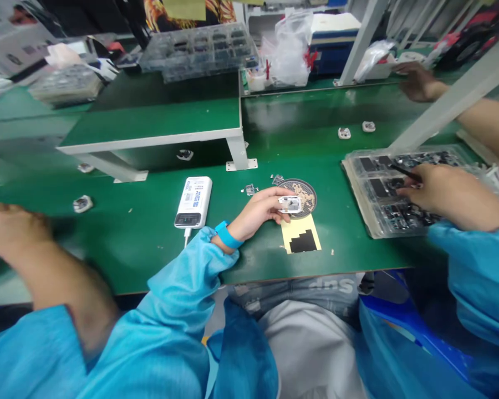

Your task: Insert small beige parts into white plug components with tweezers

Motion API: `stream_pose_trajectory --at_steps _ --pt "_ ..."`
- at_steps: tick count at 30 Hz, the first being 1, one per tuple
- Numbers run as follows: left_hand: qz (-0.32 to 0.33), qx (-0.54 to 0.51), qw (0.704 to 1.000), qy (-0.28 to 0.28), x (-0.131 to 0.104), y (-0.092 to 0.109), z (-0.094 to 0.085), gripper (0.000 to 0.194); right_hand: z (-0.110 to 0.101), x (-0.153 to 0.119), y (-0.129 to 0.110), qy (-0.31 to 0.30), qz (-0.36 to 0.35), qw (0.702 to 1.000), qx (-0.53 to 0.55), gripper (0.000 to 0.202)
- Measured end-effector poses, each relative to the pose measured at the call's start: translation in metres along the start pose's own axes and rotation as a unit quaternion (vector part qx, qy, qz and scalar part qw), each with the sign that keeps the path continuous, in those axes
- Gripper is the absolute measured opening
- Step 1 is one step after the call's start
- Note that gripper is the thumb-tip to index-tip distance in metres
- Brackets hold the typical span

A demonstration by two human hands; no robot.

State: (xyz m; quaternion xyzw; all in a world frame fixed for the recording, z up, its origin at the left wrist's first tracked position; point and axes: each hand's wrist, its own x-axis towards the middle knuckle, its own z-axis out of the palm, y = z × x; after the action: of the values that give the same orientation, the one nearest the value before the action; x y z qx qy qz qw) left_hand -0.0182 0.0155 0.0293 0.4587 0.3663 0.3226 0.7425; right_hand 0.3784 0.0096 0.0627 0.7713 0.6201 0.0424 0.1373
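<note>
My left hand (264,208), with a blue band on its wrist, pinches a small white casing (291,204) with grey parts inside. It holds the casing over a round dark perforated dish (309,191) containing small tan pieces. Below the dish lies a yellow sheet (288,227) bearing black stickers (303,242). At the right, my right hand (453,191) is closed around a thin dark tool (406,173), probably tweezers. The tool's tip points into a clear compartment tray (360,191) full of small dark and metallic parts.
A white power bank (194,200) with a cable stands left of my forearm. Small metal parts (250,190) lie near the dish. White casings (344,133) are scattered about. A green raised shelf (158,119) stands behind. Co-workers' arms reach in at left (16,233) and right (422,83).
</note>
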Motion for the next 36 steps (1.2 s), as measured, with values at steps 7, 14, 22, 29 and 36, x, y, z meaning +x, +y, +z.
stream_pose_trajectory --at_steps 7,14,22,29,36 --pt "0.067 0.083 0.994 0.028 0.004 -0.006 0.001 0.037 -0.032 -0.027 -0.03 0.145 -0.016 0.987 0.067 0.041" --pt "0.094 0.135 0.983 0.076 0.009 -0.015 -0.006 0.033 -0.058 -0.047 -0.118 0.093 -0.222 0.85 0.469 0.028" --pt "0.097 0.101 0.982 0.125 0.012 -0.01 -0.009 0.037 -0.033 -0.038 -0.182 -0.008 -0.238 0.732 0.639 0.032" --pt "0.135 0.08 0.98 0.12 0.005 -0.004 -0.007 0.036 -0.02 -0.038 -0.183 -0.109 -0.231 0.684 0.683 0.034" --pt "0.165 0.114 0.976 0.086 -0.003 -0.002 -0.001 0.04 -0.021 -0.038 -0.186 -0.094 -0.228 0.712 0.658 0.04"
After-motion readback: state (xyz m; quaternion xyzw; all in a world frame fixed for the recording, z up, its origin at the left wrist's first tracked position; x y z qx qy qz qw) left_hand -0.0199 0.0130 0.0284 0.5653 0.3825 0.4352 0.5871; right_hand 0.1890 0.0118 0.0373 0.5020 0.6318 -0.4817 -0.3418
